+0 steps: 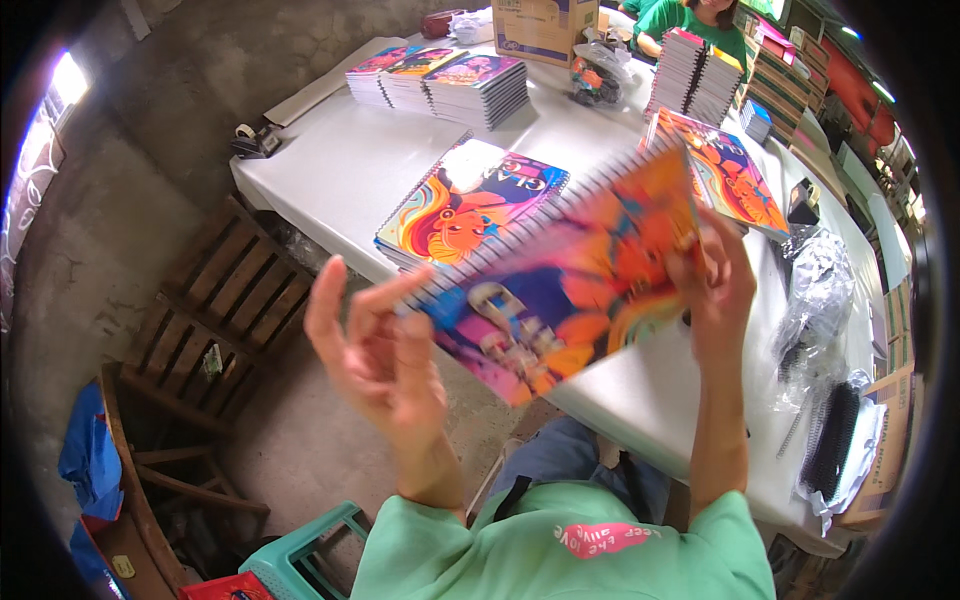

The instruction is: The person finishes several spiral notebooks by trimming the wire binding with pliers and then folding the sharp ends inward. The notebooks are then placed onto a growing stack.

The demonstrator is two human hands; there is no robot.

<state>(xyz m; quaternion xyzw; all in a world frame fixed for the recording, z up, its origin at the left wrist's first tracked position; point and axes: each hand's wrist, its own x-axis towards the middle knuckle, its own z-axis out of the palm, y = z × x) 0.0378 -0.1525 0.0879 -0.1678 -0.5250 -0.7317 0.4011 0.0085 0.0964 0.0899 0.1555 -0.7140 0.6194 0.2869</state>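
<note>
A spiral notebook (pixel 560 290) with a colourful illustrated cover is tilted in the air in front of me, its wire-bound edge towards the upper left. My right hand (pixel 715 275) grips its right edge, fingers bent around the cover. At the lower left corner is my left hand (pixel 385 350), thumb and one finger against the notebook while another finger sticks out and up. Slight blur softens both hands. Just beyond, a stack of similar notebooks (pixel 450 215) lies on the white-covered table (pixel 330 170), a crumpled white piece (pixel 473 163) on top.
More notebook stacks stand at the back (pixel 480 95) and right (pixel 735 170). Clear plastic (pixel 815 290) and black binding coils (pixel 830 440) lie along the right side. A cardboard box (pixel 545 30) and a person in green (pixel 690 25) are beyond. Wooden chair (pixel 220 300) and green stool (pixel 300 555) stand left.
</note>
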